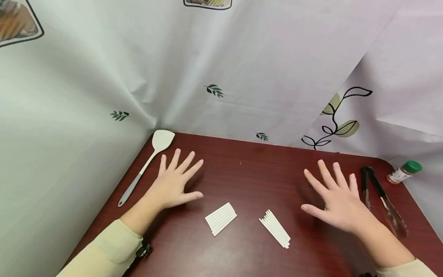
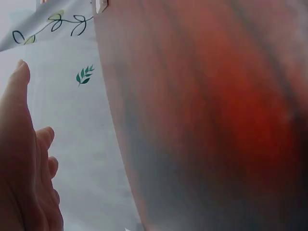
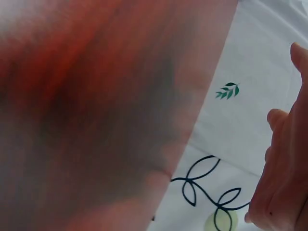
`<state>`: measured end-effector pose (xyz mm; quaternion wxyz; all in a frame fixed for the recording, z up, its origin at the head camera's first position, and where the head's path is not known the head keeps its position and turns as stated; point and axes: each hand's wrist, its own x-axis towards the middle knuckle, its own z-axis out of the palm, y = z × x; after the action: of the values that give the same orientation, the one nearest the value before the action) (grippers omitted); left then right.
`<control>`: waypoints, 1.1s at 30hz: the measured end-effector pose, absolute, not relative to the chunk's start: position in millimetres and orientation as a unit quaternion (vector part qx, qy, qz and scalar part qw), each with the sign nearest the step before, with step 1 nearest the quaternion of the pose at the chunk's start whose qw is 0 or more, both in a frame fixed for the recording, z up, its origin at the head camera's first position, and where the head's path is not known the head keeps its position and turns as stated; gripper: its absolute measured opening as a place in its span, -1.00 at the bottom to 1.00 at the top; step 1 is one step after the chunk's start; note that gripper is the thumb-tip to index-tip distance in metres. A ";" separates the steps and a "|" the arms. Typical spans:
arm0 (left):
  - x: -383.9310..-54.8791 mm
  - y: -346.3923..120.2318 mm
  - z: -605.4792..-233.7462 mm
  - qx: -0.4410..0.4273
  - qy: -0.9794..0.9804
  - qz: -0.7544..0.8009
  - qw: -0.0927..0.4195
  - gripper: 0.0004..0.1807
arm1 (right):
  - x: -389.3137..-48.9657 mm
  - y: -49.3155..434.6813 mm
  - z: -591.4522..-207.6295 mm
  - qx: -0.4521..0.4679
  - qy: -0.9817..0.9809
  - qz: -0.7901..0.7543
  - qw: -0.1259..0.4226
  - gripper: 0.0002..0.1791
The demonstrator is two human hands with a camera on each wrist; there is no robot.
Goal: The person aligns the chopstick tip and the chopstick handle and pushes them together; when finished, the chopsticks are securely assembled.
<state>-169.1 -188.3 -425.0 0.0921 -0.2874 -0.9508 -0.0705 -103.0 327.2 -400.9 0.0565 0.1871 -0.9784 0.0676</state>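
Left hand [image 1: 173,188] spreads between spatula [image 1: 147,165] and nearer sticks [image 1: 221,219], both slanting away rightward.

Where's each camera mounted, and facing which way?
Head: on the head, facing forward and down at the dark red wood-grain table; left hand, right hand and cream sleeves show.
Left wrist: on that wrist, facing blurred table and white patterned sheeting; left hand at picture left.
Right wrist: on that wrist, facing the same surfaces; right hand at picture right.
Both wrist views share table and sheeting.
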 end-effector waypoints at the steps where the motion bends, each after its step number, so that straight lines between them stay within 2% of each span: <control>1: -169.2 -188.3 -426.6 -0.285 -0.952 -0.074 0.090 0.09 | -101.7 327.7 -402.8 0.178 -0.980 0.069 0.054 0.12; 10: -164.2 -186.0 -434.6 -0.270 -0.954 -0.114 0.060 0.01 | -92.2 322.9 -433.4 0.095 -0.969 0.227 -0.006 0.01; 15: -150.3 -170.7 -441.5 -0.277 -0.946 -0.162 0.052 -0.08 | -86.6 315.6 -446.5 0.078 -0.963 0.257 -0.002 -0.10; 23: -140.1 -141.2 -459.5 -0.293 -0.934 -0.204 0.026 -0.23 | -74.5 289.0 -459.8 0.082 -0.951 0.292 0.057 -0.52; 30: -132.0 -120.2 -471.3 -0.320 -0.919 -0.220 0.072 -0.66 | -68.1 252.3 -470.0 0.108 -0.933 0.320 0.128 -0.77; 33: -128.0 -113.3 -475.1 -0.318 -0.915 -0.234 0.076 -0.74 | -68.1 242.0 -479.1 0.105 -0.928 0.320 0.161 -0.78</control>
<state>-128.0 -113.3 -475.1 0.0757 -0.3185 -0.9154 -0.2342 -68.1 242.0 -479.1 0.1606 0.1046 -0.9279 0.3199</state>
